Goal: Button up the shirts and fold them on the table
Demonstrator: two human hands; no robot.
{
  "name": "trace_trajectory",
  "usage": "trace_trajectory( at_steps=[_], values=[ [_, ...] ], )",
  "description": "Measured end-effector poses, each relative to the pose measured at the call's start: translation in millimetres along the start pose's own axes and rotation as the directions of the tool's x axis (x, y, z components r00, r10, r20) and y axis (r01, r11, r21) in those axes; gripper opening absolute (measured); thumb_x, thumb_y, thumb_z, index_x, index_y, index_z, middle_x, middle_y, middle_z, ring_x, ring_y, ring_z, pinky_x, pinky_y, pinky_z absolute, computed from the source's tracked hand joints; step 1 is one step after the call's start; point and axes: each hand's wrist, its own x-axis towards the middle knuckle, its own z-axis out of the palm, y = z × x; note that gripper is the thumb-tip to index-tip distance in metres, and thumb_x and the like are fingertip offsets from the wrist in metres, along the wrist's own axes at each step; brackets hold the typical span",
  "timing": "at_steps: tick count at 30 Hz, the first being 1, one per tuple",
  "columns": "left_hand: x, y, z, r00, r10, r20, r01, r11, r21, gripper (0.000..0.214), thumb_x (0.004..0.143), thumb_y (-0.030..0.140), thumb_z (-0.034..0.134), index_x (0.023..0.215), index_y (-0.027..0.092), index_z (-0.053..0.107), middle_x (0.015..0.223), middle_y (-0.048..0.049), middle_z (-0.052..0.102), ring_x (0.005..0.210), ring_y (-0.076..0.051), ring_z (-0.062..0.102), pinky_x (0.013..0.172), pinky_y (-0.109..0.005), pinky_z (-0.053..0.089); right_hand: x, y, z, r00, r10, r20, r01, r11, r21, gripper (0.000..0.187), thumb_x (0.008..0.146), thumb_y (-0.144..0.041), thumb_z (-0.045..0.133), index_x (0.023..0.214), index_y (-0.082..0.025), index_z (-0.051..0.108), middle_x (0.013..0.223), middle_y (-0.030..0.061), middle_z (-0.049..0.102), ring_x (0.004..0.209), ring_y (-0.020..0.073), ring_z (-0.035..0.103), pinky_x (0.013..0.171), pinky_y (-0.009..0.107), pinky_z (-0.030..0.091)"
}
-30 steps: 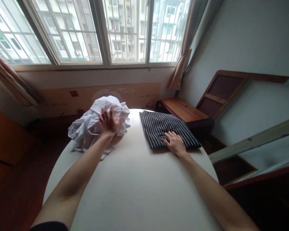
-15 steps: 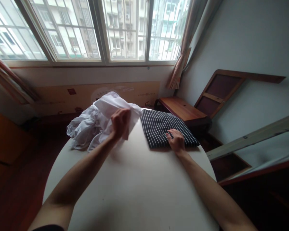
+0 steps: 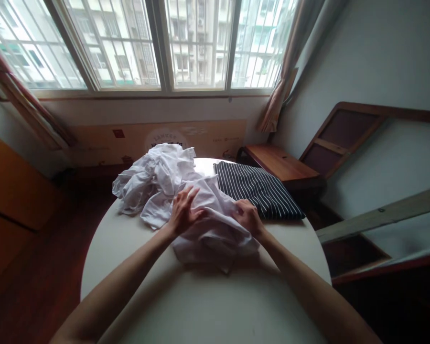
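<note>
A rumpled white cloth garment (image 3: 218, 234) lies across the middle of the round white table (image 3: 215, 306). Over its left side is my left hand (image 3: 185, 210), fingers spread and thumb apart, touching or just above the fabric. My right hand (image 3: 248, 216) has its fingers curled on the garment's right edge and grips it. Behind to the left sits a crumpled heap of white cloth (image 3: 146, 177); where it ends and the nearer garment begins is hard to tell. A folded black cloth with white stripes (image 3: 258, 188) lies flat beside my right hand.
Beyond the table's right rear edge stands a low wooden bench (image 3: 283, 162), with a wooden framed panel (image 3: 329, 143) against the wall. A barred window (image 3: 197, 43) spans the back, with curtains (image 3: 275, 105) at its sides. An orange cabinet (image 3: 10, 205) is at the left.
White cloth has come from the heap toward me and to the right, onto the table's middle. My left hand has opened. My right hand has moved off the striped cloth onto the white garment.
</note>
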Motion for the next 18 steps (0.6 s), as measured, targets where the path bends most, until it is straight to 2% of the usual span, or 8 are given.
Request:
trace_trajectory(
  at_steps=[2,4,7,9,12,14,16,18],
  values=[
    [-5,-16,0.1,0.987,-0.014,0.158,0.012,1.000,0.011,0.044,0.076,0.036,0.064,0.116,0.019,0.059,0.111,-0.0112,0.063,0.102,-0.026,0.056,0.089,-0.040,0.043,-3,-12,-6,0.994,-0.105,0.005,0.104,0.988,0.111,0.012,0.076,-0.027,0.058,0.073,-0.020,0.066,0.075,0.0052,0.064,0.086,0.0229,0.056,0.082,0.037,0.045],
    [-13,-27,1.2,0.954,0.002,0.301,0.019,0.998,-0.067,0.023,0.079,0.027,0.058,0.098,0.018,0.065,0.087,-0.0064,0.067,0.082,-0.020,0.060,0.077,-0.032,0.045,-6,-22,-13,0.990,-0.143,0.021,0.130,0.947,0.295,0.013,0.076,-0.030,0.059,0.071,-0.020,0.066,0.077,0.0044,0.065,0.089,0.0229,0.057,0.085,0.038,0.044],
    [-25,-38,-3.7,0.918,-0.011,0.397,0.127,0.955,-0.267,0.010,0.077,0.019,0.053,0.080,0.015,0.062,0.067,0.0003,0.060,0.063,-0.012,0.052,0.061,-0.022,0.040,-8,-32,-26,0.996,-0.011,0.093,-0.046,0.812,0.582,0.019,0.079,-0.034,0.057,0.073,-0.018,0.065,0.072,0.0025,0.063,0.071,0.0179,0.057,0.065,0.031,0.046],
    [-28,-45,-14.1,0.890,-0.047,0.454,0.243,0.892,-0.382,0.009,0.074,0.023,0.057,0.071,0.014,0.057,0.059,0.0036,0.052,0.055,-0.008,0.045,0.052,-0.019,0.034,-9,-37,-41,0.985,0.117,0.127,-0.172,0.705,0.688,0.019,0.079,-0.036,0.058,0.073,-0.018,0.062,0.067,0.0004,0.059,0.059,0.0135,0.052,0.053,0.025,0.041],
    [-28,-58,-37.1,0.852,-0.142,0.504,0.391,0.813,-0.432,0.025,0.070,0.033,0.063,0.062,0.015,0.048,0.054,0.0050,0.044,0.051,-0.006,0.039,0.047,-0.017,0.029,-14,-40,-75,0.960,0.274,0.061,-0.224,0.617,0.755,0.021,0.077,-0.041,0.059,0.072,-0.020,0.059,0.062,-0.0008,0.056,0.052,0.0114,0.047,0.047,0.023,0.037],
    [-27,-67,-54.0,0.805,-0.167,0.569,0.452,0.793,-0.408,0.028,0.068,0.036,0.065,0.062,0.015,0.047,0.055,0.0047,0.045,0.050,-0.007,0.039,0.046,-0.018,0.030,-23,-36,-106,0.952,0.293,0.084,-0.253,0.605,0.755,0.029,0.073,-0.050,0.061,0.070,-0.022,0.060,0.057,-0.0007,0.054,0.046,0.0111,0.044,0.042,0.023,0.033],
    [-25,-76,-70.3,0.741,-0.165,0.651,0.482,0.807,-0.343,0.028,0.066,0.037,0.066,0.062,0.015,0.048,0.056,0.0038,0.048,0.051,-0.008,0.042,0.047,-0.018,0.031,-35,-25,-136,0.950,0.237,0.203,-0.309,0.627,0.715,0.040,0.064,-0.062,0.063,0.067,-0.022,0.062,0.052,0.0004,0.053,0.041,0.0104,0.042,0.039,0.023,0.028],
    [-22,-82,-85.2,0.676,-0.184,0.714,0.474,0.850,-0.230,0.028,0.065,0.037,0.067,0.060,0.015,0.049,0.057,0.0028,0.051,0.053,-0.009,0.045,0.048,-0.019,0.032,-47,-10,-158,0.927,0.179,0.329,-0.357,0.689,0.631,0.057,0.058,-0.076,0.056,0.069,-0.021,0.065,0.053,0.0032,0.058,0.042,0.0115,0.048,0.042,0.025,0.032]
  ],
)
